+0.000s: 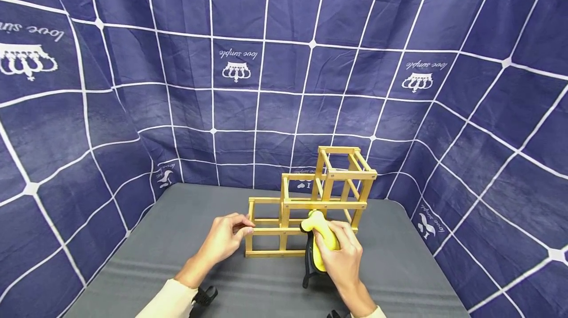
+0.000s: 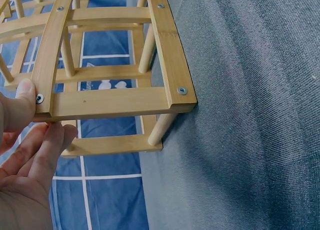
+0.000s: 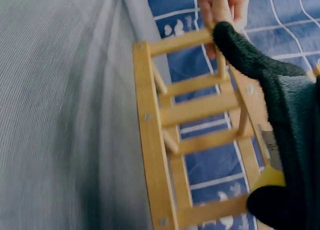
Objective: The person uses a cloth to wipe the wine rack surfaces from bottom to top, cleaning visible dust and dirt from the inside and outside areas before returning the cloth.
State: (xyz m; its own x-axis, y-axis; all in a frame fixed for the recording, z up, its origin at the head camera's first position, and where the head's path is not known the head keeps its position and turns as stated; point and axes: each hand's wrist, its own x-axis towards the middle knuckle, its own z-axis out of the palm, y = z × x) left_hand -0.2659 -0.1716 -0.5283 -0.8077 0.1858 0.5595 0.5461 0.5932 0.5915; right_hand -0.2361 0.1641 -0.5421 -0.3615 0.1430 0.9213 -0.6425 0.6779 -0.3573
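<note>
A stepped wooden rack (image 1: 326, 205) of pale slats and dowels stands on the grey surface. My left hand (image 1: 224, 236) pinches its left front corner. In the left wrist view the thumb lies on the slat (image 2: 110, 101) end and the fingers are beneath it. My right hand (image 1: 345, 254) grips a soft yellow and black thing, apparently a plush toy (image 1: 327, 239), in front of the rack's right half. Dark fuzzy limb-like parts of it hang down, and they fill the right side of the right wrist view. Its exact kind cannot be told.
Grey cloth (image 1: 146, 244) covers the surface under the rack. Dark blue fabric (image 1: 235, 111) with white grid lines rises behind and on both sides. A black strap (image 1: 205, 296) sits at the left wrist.
</note>
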